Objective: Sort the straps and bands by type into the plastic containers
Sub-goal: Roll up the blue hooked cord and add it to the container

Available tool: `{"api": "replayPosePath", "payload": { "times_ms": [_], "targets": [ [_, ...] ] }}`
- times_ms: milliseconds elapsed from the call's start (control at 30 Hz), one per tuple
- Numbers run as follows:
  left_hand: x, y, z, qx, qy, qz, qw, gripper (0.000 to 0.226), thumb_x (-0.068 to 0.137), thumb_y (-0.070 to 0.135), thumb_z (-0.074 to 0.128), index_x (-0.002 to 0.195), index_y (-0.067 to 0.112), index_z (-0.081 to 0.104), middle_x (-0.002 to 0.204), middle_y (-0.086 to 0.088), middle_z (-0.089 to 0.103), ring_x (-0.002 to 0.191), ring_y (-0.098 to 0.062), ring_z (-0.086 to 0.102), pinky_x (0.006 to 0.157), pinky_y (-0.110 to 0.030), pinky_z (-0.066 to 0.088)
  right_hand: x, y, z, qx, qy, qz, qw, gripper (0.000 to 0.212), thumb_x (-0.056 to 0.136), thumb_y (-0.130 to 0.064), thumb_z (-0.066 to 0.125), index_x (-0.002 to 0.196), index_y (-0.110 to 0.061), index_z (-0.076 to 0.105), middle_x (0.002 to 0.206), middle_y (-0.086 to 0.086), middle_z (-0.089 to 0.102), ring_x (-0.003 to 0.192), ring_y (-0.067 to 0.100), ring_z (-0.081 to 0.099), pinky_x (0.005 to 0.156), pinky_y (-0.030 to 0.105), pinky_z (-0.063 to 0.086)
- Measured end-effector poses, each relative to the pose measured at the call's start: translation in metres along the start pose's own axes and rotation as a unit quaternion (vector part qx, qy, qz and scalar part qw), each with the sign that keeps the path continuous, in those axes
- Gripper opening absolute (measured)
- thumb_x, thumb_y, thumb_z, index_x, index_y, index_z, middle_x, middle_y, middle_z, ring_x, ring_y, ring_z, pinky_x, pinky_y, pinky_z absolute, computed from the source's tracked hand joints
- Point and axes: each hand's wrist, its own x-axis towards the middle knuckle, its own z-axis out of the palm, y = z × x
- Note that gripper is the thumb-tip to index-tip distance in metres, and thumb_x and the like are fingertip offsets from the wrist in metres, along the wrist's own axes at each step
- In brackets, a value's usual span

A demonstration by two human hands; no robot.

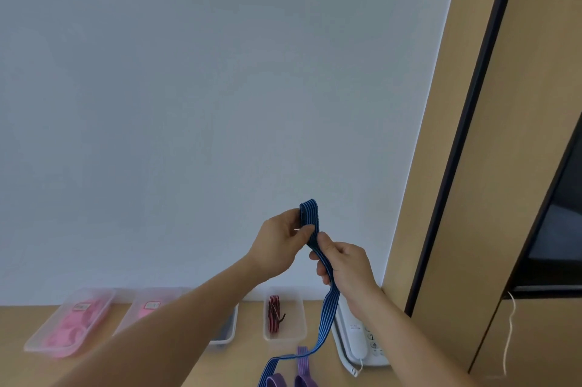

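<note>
Blue strap (310, 213) is held up mid-frame, its tail hanging toward 6 o'clock. The left hand (280, 241) pinches the folded top and the right hand (346, 267) grips just below. It looks light, limp and stretchy, so best gathered and held at the fold.

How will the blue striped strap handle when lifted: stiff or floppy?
Probably floppy: the blue striped strap folds over at the left hand and its tail hangs slack below the right hand, curving toward the table. Likely light, since fingertip pinches hold it. The ribbed weave probably grips rather than slips.
</note>
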Motion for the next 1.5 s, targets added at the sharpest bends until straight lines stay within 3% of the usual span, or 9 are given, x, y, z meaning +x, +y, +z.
{"api": "replayPosePath", "payload": {
  "times_ms": [200, 367, 467, 533, 633, 767, 1033, 1233, 1500],
  "targets": [
    [-0.004, -0.021, 0.0, 0.284, 0.003, 0.205, 0.937, 0.028, 0.101, 0.022, 0.042, 0.122, 0.014, 0.057, 0.083, 0.007, 0.065, 0.059, -0.012, 0.052, 0.056, -0.026, 0.045, 0.0, -0.005, -0.001, 0.035, 0.008, 0.004, 0.999, 0.063, 0.101, -0.048, 0.039, 0.079, 0.001, 0.072, 0.055, 0.006, 0.059, 0.048, 0.016, 0.048, 0.052, 0.027, 0.042],
    [0.0, -0.03, -0.003, 0.36, 0.004, 0.327, 0.873, 0.033, 0.092, 0.009, 0.051, 0.125, 0.011, 0.051, 0.096, 0.003, 0.065, 0.068, -0.015, 0.059, 0.047, -0.027, 0.05, 0.002, -0.006, -0.001, 0.05, -0.004, -0.015, 0.999, 0.06, 0.098, -0.049, 0.047, 0.08, 0.002, 0.072, 0.054, 0.004, 0.056, 0.047, 0.013, 0.045, 0.048, 0.021, 0.038],
    [0.006, -0.042, -0.005, 0.35, 0.019, 0.343, 0.871, 0.051, 0.086, 0.0, 0.067, 0.133, 0.011, 0.051, 0.122, -0.002, 0.067, 0.093, -0.019, 0.068, 0.066, -0.029, 0.059, 0.003, -0.003, -0.002, 0.063, -0.013, -0.022, 0.998, 0.055, 0.097, -0.047, 0.05, 0.084, 0.001, 0.073, 0.056, 0.002, 0.056, 0.049, 0.013, 0.045, 0.051, 0.022, 0.039],
    [0.005, -0.041, -0.005, 0.268, 0.017, 0.28, 0.922, 0.054, 0.091, 0.002, 0.059, 0.142, 0.018, 0.048, 0.141, 0.0, 0.056, 0.121, -0.015, 0.059, 0.09, -0.023, 0.054, 0.004, -0.002, -0.003, 0.064, -0.019, -0.033, 0.997, 0.052, 0.098, -0.045, 0.05, 0.087, 0.0, 0.073, 0.058, 0.001, 0.056, 0.051, 0.013, 0.045, 0.054, 0.024, 0.039],
    [0.004, -0.023, -0.005, -0.012, -0.046, -0.019, 0.999, 0.057, 0.095, 0.014, 0.051, 0.15, 0.024, 0.036, 0.144, 0.006, 0.049, 0.13, -0.008, 0.049, 0.094, -0.013, 0.045, 0.006, -0.002, -0.005, 0.05, -0.026, -0.056, 0.997, 0.048, 0.1, -0.043, 0.046, 0.089, -0.003, 0.072, 0.061, -0.001, 0.057, 0.054, 0.012, 0.046, 0.058, 0.024, 0.04],
    [0.005, -0.006, -0.008, -0.26, -0.116, -0.201, 0.937, 0.045, 0.097, 0.044, 0.044, 0.119, 0.012, 0.067, 0.118, -0.006, 0.071, 0.116, -0.021, 0.064, 0.098, -0.043, 0.049, 0.006, 0.002, -0.002, 0.021, -0.044, -0.073, 0.996, 0.044, 0.1, -0.041, 0.046, 0.073, -0.01, 0.063, 0.065, 0.0, 0.06, 0.058, 0.011, 0.049, 0.065, 0.029, 0.043],
    [0.007, -0.007, -0.003, -0.194, -0.042, -0.106, 0.974, 0.024, 0.1, 0.022, 0.055, 0.113, 0.008, 0.068, 0.11, -0.004, 0.073, 0.104, -0.019, 0.068, 0.087, -0.031, 0.053, 0.011, 0.007, 0.001, -0.004, 0.011, -0.016, 1.0, 0.049, 0.096, -0.045, 0.054, 0.081, -0.001, 0.07, 0.051, -0.001, 0.057, 0.046, 0.012, 0.046, 0.051, 0.023, 0.041],
    [0.004, -0.012, -0.002, 0.022, -0.034, 0.03, 0.999, 0.01, 0.099, 0.015, 0.053, 0.102, 0.011, 0.062, 0.09, 0.003, 0.071, 0.08, -0.008, 0.065, 0.073, -0.016, 0.05, 0.012, 0.006, 0.003, 0.02, -0.003, 0.007, 1.0, 0.057, 0.1, -0.046, 0.044, 0.082, 0.001, 0.071, 0.053, 0.002, 0.055, 0.048, 0.015, 0.046, 0.053, 0.026, 0.04],
    [0.006, -0.043, -0.007, 0.319, -0.022, 0.278, 0.906, 0.041, 0.097, 0.024, 0.04, 0.13, 0.006, 0.057, 0.114, -0.004, 0.069, 0.095, -0.022, 0.067, 0.078, -0.035, 0.059, 0.01, -0.002, 0.002, 0.032, -0.019, 0.003, 0.999, 0.066, 0.098, -0.056, 0.039, 0.076, -0.002, 0.07, 0.052, 0.004, 0.051, 0.043, 0.014, 0.04, 0.046, 0.022, 0.034]
  ]
}}
